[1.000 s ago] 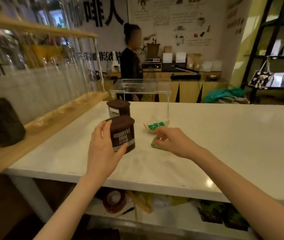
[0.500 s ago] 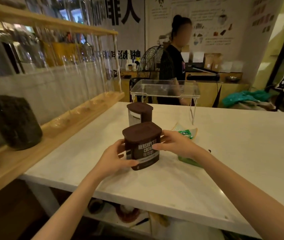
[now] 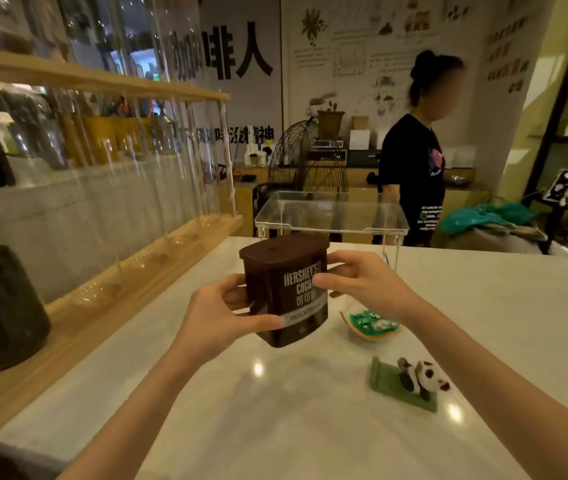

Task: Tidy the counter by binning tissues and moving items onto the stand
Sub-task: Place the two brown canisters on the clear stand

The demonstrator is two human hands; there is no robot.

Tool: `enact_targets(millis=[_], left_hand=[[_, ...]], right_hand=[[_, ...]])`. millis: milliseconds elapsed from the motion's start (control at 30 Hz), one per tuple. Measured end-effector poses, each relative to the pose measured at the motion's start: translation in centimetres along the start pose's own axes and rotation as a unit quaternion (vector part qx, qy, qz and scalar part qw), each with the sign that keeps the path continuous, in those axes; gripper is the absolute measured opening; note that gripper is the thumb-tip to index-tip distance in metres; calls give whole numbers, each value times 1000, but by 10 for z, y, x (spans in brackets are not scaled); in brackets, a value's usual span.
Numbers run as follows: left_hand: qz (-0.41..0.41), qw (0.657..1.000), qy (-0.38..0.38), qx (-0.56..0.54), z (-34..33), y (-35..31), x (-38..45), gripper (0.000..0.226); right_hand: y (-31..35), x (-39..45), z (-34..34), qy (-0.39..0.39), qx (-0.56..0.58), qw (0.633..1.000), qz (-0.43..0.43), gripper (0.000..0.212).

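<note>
Both hands grip one dark brown plastic cocoa tub (image 3: 287, 292) with a brown lid and white "HERSHEY'S COCOA" lettering, holding it clear above the white marble-look counter (image 3: 310, 427). The left hand (image 3: 221, 318) wraps the tub's left side, its fingers curled behind and its thumb lying across the grey band near the base. The right hand (image 3: 362, 282) clasps the right side, its thumb pressed on the label and its fingers curled round the far face. The tub tilts slightly, with its lid towards the far side.

Just beyond the hands stands one clear acrylic stand (image 3: 331, 211) with thin legs; its flat top sits a little above the tub's lid.

Below the right wrist lies one small orange-rimmed dish (image 3: 370, 327) with green-and-white wrapped pieces in it. Nearer than that, under the right forearm, rests one green rectangular pad carrying one black-and-white panda figure (image 3: 421, 375).

Left of the left hand runs one long wooden rack (image 3: 130, 292) of glass tubes. One person in a black shirt (image 3: 414, 178) stands beyond the counter.
</note>
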State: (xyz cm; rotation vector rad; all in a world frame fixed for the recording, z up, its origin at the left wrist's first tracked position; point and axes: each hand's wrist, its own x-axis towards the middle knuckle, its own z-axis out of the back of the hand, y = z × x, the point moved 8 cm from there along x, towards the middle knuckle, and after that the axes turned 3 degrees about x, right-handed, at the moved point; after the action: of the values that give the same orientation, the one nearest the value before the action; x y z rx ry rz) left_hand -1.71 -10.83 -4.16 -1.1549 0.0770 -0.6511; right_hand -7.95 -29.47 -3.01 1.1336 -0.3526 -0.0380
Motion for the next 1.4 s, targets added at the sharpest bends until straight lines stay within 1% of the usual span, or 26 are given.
enact_targets(millis=[133,233,333,467,533,700,800,967,1167,1400], left_hand=[[-39,999,-32,1,10,-30,40,62],[-57,997,-55,-14,14,-46,78,62],[-67,994,-79,-39,17,-57,118,71],[-75,989,-120,-45,15,-64,177,77],[-71,986,-140,-51,13,-62,205,78],[-60,982,-178,-15,-1,-50,266,74],[-40,982,-179,35,-12,-35,289,75],[-15,984,-155,85,-30,-7,308,74],[5,978,-148,147,-35,1,317,69],[16,976,-137,169,-36,9,322,72]], right_hand=[[16,43,25,-43,10,999,30,16],[23,80,43,-74,49,995,39,15],[33,115,61,-96,67,992,46,19],[40,161,80,-106,77,990,54,30],[38,185,87,-107,87,989,51,34],[13,236,95,-111,72,991,18,43],[-10,258,94,-107,80,991,-12,43],[-46,281,85,-110,68,990,-55,43],[-69,295,76,-124,58,987,-83,39],[-79,292,71,-129,49,987,-82,34]])
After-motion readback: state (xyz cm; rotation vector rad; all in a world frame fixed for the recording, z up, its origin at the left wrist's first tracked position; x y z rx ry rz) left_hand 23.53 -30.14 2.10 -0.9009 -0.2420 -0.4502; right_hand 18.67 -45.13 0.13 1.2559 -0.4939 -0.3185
